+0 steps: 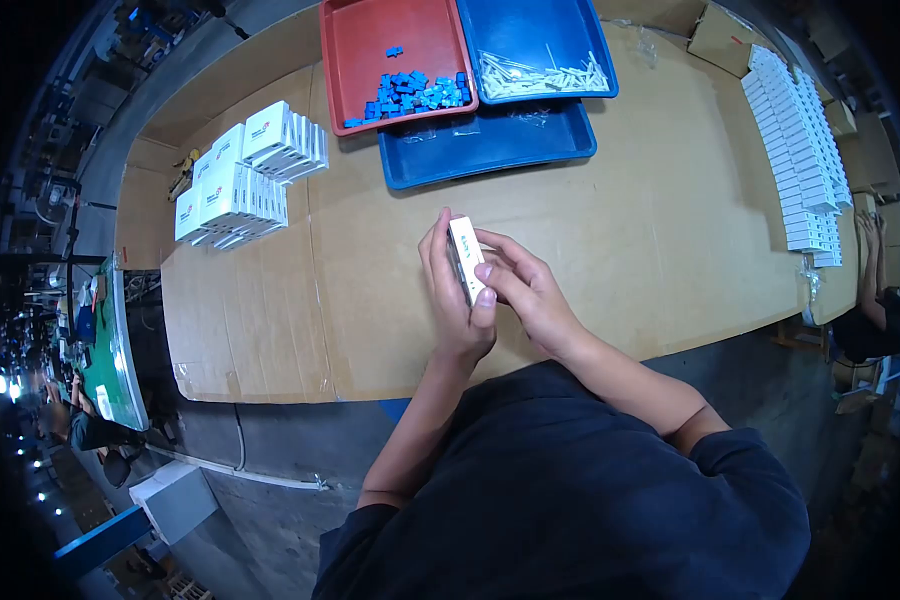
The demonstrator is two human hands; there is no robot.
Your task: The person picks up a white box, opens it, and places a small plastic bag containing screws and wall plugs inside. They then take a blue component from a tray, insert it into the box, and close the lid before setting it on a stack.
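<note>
A slim white box [465, 250] with small dark print is held upright between my two hands over the near part of the cardboard-covered table [390, 330]. My left hand [453, 300] is closed along its left side, with the thumb near the lower end. From the right, my right hand [525, 290] grips the box, its thumb pressed on the printed face and its fingers curled behind the far side. Those fingertips are partly hidden by the box.
Ahead stand a red tray [342, 60] with small blue parts, a blue tray [510, 30] with white stick-like pieces, and a lower blue tray [490, 160]. White boxes [235, 185] are stacked at left; more white boxes [795, 160] line the right edge. Other people sit at both sides.
</note>
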